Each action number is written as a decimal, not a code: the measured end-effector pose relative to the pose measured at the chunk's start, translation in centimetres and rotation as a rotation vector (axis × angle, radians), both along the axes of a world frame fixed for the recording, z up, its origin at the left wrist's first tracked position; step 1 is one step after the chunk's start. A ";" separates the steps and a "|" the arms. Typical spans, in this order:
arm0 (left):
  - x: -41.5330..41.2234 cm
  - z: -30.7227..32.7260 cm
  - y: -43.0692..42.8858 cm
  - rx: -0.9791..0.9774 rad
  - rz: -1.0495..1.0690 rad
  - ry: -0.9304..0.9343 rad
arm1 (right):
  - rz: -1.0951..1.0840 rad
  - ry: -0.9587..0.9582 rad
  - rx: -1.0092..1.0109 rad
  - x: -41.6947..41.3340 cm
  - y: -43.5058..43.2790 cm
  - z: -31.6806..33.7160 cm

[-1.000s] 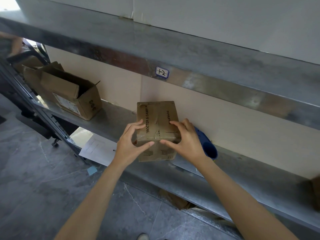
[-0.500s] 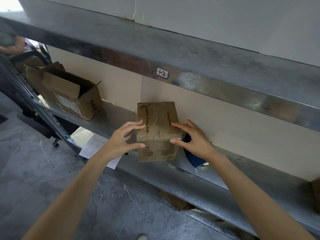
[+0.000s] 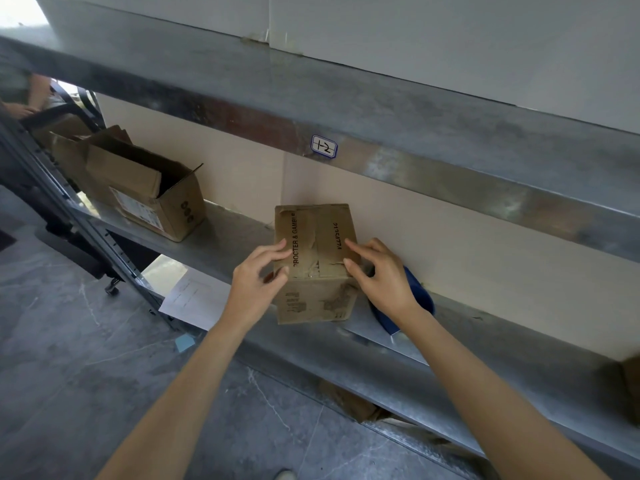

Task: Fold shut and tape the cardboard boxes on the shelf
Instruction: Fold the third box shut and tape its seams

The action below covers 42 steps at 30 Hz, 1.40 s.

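Observation:
A small closed cardboard box (image 3: pixel 313 301) printed "PROCTER & GAMBLE" stands on the metal shelf (image 3: pixel 485 351), with worn tape along its top seam. My left hand (image 3: pixel 254 282) grips the box's top left edge, fingers on top and thumb at the front corner. My right hand (image 3: pixel 381 278) grips the top right edge in the same way. A larger cardboard box (image 3: pixel 145 192) sits further left on the shelf with its flaps open. A blue object (image 3: pixel 420 303), partly hidden behind my right wrist, lies on the shelf right of the small box.
The upper shelf beam (image 3: pixel 415 168) hangs low over the boxes and carries a small label (image 3: pixel 323 146). A white sheet (image 3: pixel 194 299) hangs below the shelf edge. Another box corner (image 3: pixel 632 379) shows at the far right. A person (image 3: pixel 20 95) stands at the far left.
Both hands moved from the front top edge out to the box's left and right top edges. The box has stayed where it was on the shelf.

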<state>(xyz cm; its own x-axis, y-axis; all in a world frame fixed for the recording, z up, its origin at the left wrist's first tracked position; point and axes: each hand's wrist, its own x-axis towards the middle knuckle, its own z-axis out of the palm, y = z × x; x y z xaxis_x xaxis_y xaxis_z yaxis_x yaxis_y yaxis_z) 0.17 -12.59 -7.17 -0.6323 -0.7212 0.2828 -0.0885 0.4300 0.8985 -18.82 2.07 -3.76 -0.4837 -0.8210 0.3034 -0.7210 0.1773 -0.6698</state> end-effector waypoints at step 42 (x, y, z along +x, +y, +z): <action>1.3 0.3 -1.8 0.039 -0.186 -0.055 | 0.104 -0.086 0.039 -1.8 1.0 -0.8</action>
<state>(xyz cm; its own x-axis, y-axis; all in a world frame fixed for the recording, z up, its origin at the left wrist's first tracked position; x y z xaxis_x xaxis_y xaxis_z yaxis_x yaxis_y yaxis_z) 1.46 -14.36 -6.90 -0.7693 -0.6004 0.2182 -0.0606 0.4086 0.9107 -20.66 3.10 -4.60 -0.4180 -0.8785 0.2313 -0.6773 0.1317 -0.7238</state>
